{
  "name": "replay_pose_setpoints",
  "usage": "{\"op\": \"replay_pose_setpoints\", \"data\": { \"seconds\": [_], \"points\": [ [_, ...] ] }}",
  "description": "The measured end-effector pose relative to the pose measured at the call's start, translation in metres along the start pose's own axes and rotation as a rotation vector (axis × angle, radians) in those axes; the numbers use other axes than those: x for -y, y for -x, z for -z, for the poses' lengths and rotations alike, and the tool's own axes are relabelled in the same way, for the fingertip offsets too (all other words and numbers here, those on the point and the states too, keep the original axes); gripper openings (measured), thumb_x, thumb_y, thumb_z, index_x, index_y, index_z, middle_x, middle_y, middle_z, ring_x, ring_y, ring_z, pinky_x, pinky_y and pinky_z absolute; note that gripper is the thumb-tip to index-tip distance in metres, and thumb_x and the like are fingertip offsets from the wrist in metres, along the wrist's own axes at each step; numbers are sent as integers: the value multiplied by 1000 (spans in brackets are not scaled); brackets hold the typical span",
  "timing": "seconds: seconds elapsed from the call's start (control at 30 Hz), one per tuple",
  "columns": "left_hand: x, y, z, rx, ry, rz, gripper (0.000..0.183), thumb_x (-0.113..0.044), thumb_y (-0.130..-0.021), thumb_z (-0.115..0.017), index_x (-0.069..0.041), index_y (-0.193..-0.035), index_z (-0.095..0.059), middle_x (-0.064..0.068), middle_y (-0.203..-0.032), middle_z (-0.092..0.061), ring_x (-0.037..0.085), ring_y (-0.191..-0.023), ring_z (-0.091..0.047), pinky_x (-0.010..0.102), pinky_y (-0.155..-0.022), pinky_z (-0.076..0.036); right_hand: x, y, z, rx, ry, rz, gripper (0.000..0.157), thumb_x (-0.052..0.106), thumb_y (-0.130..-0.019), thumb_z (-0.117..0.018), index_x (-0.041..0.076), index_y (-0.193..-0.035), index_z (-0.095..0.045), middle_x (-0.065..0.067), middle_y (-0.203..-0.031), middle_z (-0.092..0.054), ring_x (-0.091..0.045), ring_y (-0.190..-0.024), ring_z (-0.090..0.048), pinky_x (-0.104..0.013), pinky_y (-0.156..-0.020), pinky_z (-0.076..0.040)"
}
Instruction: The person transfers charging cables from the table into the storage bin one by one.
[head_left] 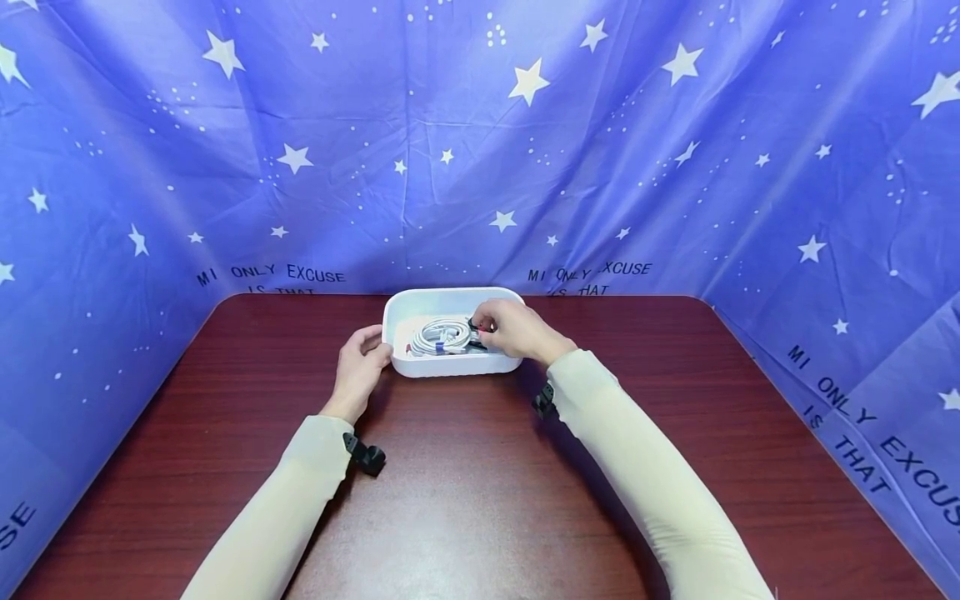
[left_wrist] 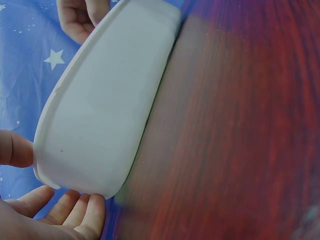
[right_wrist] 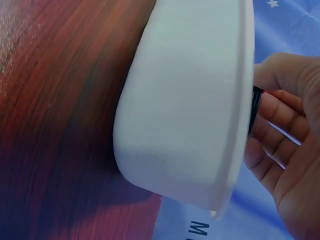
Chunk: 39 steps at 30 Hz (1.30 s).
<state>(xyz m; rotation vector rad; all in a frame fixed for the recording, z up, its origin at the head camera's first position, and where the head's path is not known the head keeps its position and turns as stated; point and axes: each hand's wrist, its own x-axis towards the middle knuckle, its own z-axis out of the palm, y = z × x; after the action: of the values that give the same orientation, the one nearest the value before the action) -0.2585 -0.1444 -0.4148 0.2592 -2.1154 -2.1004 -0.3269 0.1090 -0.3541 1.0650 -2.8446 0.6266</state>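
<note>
A white plastic bin (head_left: 453, 367) with rounded corners stands at the far side of the table. My left hand (head_left: 358, 367) is at its left end; in the left wrist view the thumb touches the rim and the extended fingers (left_wrist: 75, 210) touch the outer end wall. Inside lies a coiled white cable (head_left: 438, 336) with a blue tie. My right hand (head_left: 517, 327) reaches over the bin's right side and pinches a black, cord-like item (right_wrist: 255, 107) with a bit of red beside it. The fingers hide most of that item.
The dark red wood-grain table (head_left: 465, 492) reaches to a blue star-patterned curtain (head_left: 420, 150) at the back and both sides. A black camera mount (head_left: 365, 456) sits on the left wrist, another (head_left: 543, 402) on the right.
</note>
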Motion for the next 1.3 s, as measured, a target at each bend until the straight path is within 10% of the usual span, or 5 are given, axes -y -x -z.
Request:
{"op": "replay_pose_setpoints", "data": {
  "seconds": [0.57, 1.3],
  "points": [
    [0, 1, 0, -3, 0, 4, 49, 0, -84, -51, 1, -133, -48, 19, -125, -57, 17, -94, -55, 34, -90, -48, -7, -8, -9, 89, 176, -126, 5, 14, -81, -66, 17, -85, -65, 5, -79, -60, -15, -79, -53, -35, -68, -45],
    [0, 0, 0, -1, 3, -11, 49, 0, -83, -51, 1, -132, -48, 20, -125, -57, 16, -91, -54, 40, -93, -46, -10, -5, -10, 92, 143, -135, 14, 20, -83, -68, 14, -96, -66, 4, -87, -66, -13, -84, -60, -37, -77, -48]
  ]
}}
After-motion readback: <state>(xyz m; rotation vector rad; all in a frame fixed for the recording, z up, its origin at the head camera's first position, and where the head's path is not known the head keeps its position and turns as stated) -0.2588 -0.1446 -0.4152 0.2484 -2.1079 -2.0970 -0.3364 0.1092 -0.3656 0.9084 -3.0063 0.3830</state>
